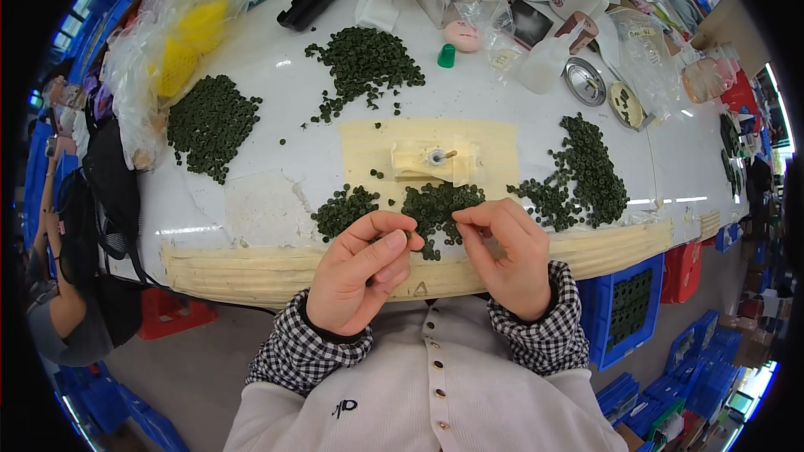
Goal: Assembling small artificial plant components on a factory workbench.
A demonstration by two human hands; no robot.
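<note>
A white table (289, 105) is filling the middle of the frame. At centre, the left hand (360, 268) is pressing thumb to forefinger, seemingly pinching a green part (408, 235), mostly hidden. The right hand (511, 255) is holding its fingertips close together beside the middle pile (431, 203); whether they are gripping anything cannot be told. With so little to hold, a loose pinch could be dropping the part among its likes, and a straying knuckle could be scattering the right pile (590, 172). Above, a taped block (410, 159) is standing.
</note>
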